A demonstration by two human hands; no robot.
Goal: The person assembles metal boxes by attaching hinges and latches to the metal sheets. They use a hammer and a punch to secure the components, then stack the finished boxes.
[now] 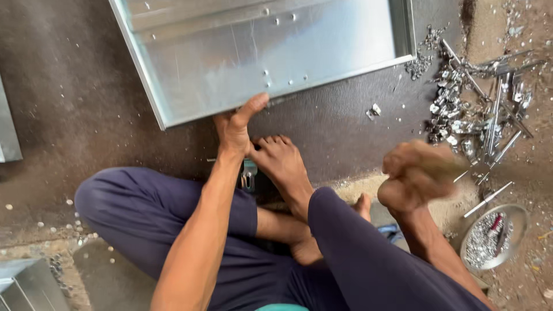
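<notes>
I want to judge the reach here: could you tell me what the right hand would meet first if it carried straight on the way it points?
Probably the heap of metal scraps just beyond the blurred right hand, which points up and right; depth is unclear.

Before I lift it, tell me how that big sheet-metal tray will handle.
The sheet-metal tray looks thin and broad, so probably light for its size. Its folded rims should keep it fairly stiff, though it may flex. The shiny surface and bare edge under the left hand may be slippery and sharp.
</notes>
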